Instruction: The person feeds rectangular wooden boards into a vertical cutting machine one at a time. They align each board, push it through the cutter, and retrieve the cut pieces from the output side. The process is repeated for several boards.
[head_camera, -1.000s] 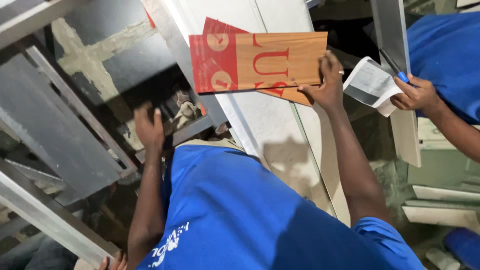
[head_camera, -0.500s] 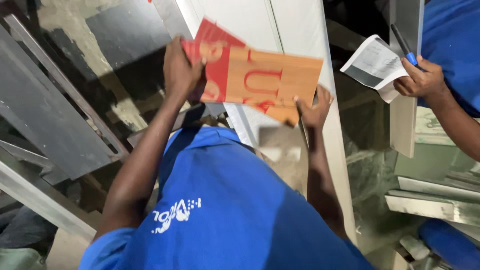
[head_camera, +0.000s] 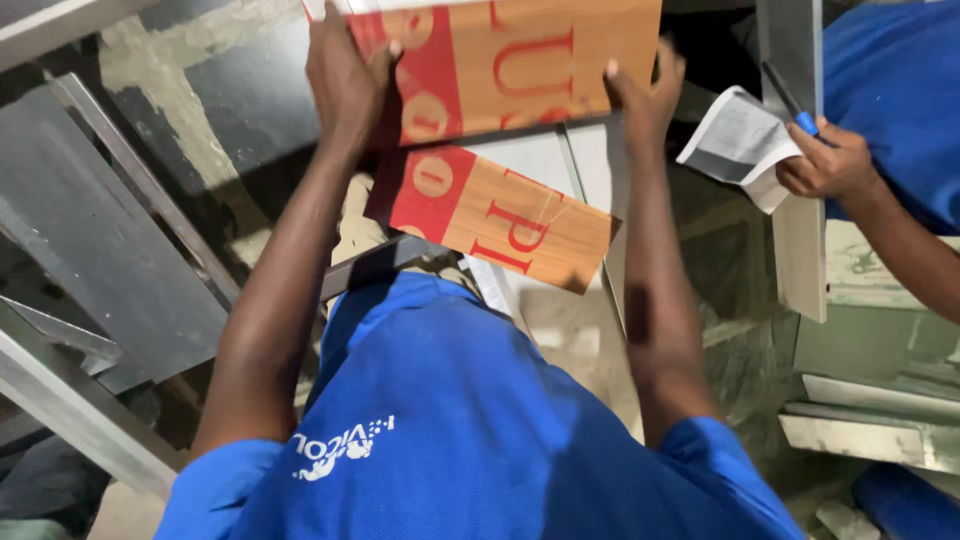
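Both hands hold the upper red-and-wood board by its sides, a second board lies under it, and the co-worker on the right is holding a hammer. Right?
Not quite. In the head view the co-worker's hand holds a paper booklet and a blue-tipped pen, not a hammer. The rest stands: left hand and right hand grip the upper board by its sides, above the second board.

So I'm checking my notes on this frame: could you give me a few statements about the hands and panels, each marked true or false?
1. Both hands, left hand and right hand, grip the upper wood-grain panel. True.
2. A second wood-grain panel lies below it. True.
3. The right hand holds a pen. False: the pen is in the co-worker's hand.
4. The co-worker's hand holds nothing else. False: it also holds folded paper.
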